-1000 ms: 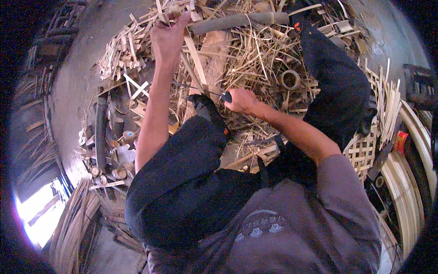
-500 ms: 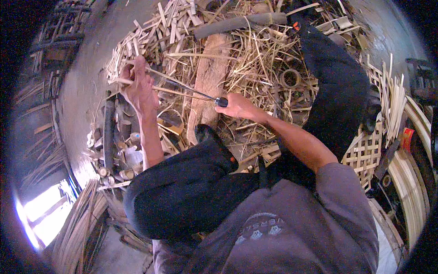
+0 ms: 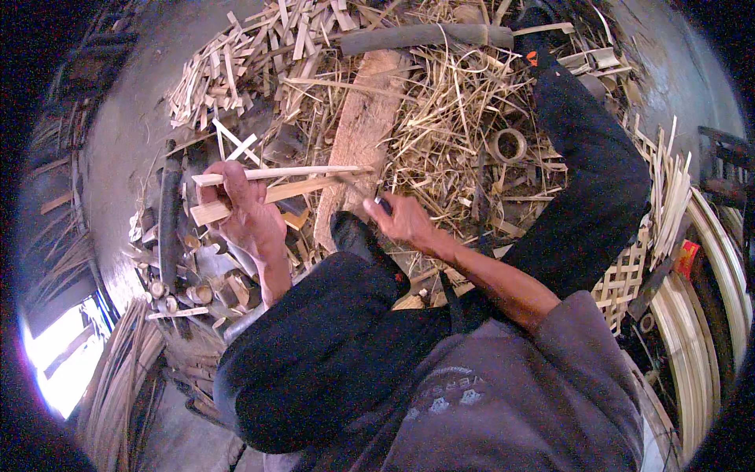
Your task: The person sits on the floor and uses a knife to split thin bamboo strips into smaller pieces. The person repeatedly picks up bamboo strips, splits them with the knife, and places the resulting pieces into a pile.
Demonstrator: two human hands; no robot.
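Observation:
My left hand (image 3: 253,216) is closed on a split bamboo strip, whose two pale halves spread apart at the hand. The upper half (image 3: 303,171) and the lower half (image 3: 303,188) run to the right and come together over the wooden board (image 3: 354,122). My right hand (image 3: 407,222) grips a knife (image 3: 382,206) by its dark handle. The blade, blurred, points up and left toward the lower half; whether it touches cannot be made out. My foot (image 3: 352,236) rests at the near end of the board.
A heap of short bamboo slats (image 3: 236,67) lies at the far left, with thin shavings (image 3: 456,102) right of the board. A grey pole (image 3: 429,37) crosses the board's far end. Cut bamboo pieces (image 3: 200,295) lie left of my knee; a woven lattice (image 3: 617,279) stands at the right.
The bamboo halves have spread wider at my left hand, which has come nearer to me. My right hand with the knife has moved slightly nearer and right.

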